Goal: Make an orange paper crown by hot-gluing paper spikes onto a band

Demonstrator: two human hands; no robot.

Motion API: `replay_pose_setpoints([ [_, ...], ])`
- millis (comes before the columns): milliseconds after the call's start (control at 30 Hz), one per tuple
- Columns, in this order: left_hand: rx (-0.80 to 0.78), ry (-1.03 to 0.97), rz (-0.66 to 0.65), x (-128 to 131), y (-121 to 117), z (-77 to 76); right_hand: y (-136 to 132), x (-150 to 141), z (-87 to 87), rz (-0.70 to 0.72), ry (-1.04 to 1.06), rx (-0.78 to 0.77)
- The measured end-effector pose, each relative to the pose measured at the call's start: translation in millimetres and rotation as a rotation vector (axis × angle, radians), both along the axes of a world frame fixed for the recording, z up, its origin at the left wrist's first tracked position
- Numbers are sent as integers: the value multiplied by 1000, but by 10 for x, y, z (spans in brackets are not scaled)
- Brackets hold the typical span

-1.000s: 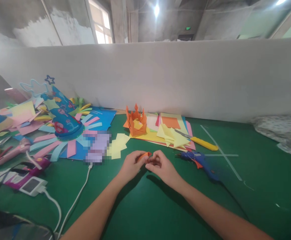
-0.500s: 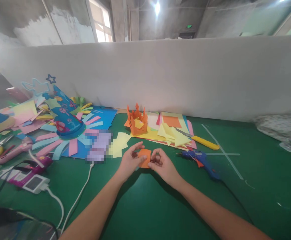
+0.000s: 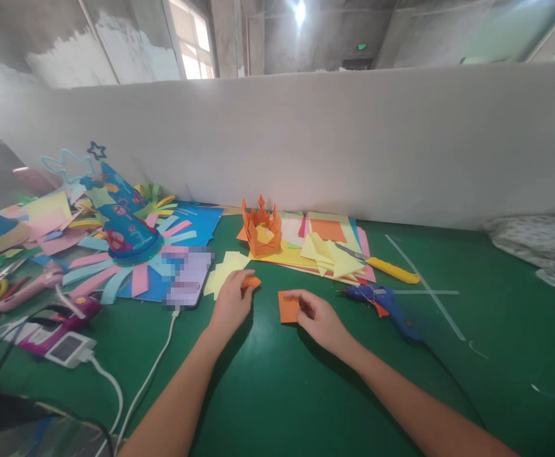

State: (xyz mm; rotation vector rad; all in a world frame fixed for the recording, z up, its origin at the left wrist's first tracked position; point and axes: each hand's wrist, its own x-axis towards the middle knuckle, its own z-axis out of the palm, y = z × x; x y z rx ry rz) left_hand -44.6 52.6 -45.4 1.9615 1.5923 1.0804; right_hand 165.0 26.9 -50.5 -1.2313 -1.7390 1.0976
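Note:
Between the fingers of my left hand (image 3: 232, 301) is a piece of orange paper (image 3: 253, 283), mostly hidden by the hand. My right hand (image 3: 319, 317) is closed on a small square of orange paper (image 3: 287, 308) by its right side. The two hands are apart over the green table (image 3: 277, 393). Just beyond the left hand lie pale yellow paper pieces (image 3: 225, 263). Further back stands a folded orange paper crown (image 3: 261, 231), with something yellow inside it.
Coloured paper sheets (image 3: 327, 230) and a yellow-handled utility knife (image 3: 392, 270) lie at the back right. A blue glue gun (image 3: 387, 311) with a cord is right of my hand. Blue cone hats (image 3: 129, 222), a phone (image 3: 190, 279) and cables crowd the left. A white partition (image 3: 354, 146) stands behind.
My hands have separated: the left moved leftward with an orange piece, while the right keeps the orange square slightly to the right. Before, both hands were together at the orange paper.

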Motion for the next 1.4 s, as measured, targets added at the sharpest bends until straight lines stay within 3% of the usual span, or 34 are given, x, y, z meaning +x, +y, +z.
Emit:
replay_pose_setpoints([
  [233,-32,55,40,-17,3,-13,-55,-35,130,-15,-130,53],
  [467,87,160,35,-49,54,-49,-55,-34,137,-15,-181,79],
  [600,185,158,34,-15,33,8,-46,-34,120,-20,-116,88],
  [667,107,40,-30,46,-11,48,-42,-39,105,-29,-60,55],
  [767,-232,-220,-261,179,-93,59,-36,-49,88,-32,11,-20],
  [833,-358,-302,-327,262,-135,27,-32,-54,84,-28,37,-43],
  [1000,-423,-376,-284,338,-151,-49,-16,-47,69,-44,-18,-44],
  [1167,-515,-591,-236,331,-132,-6,1,-31,44,-119,-46,21],
  [1400,-604,-763,-272,359,-159,36,-41,-26,82,-137,-84,324],
])
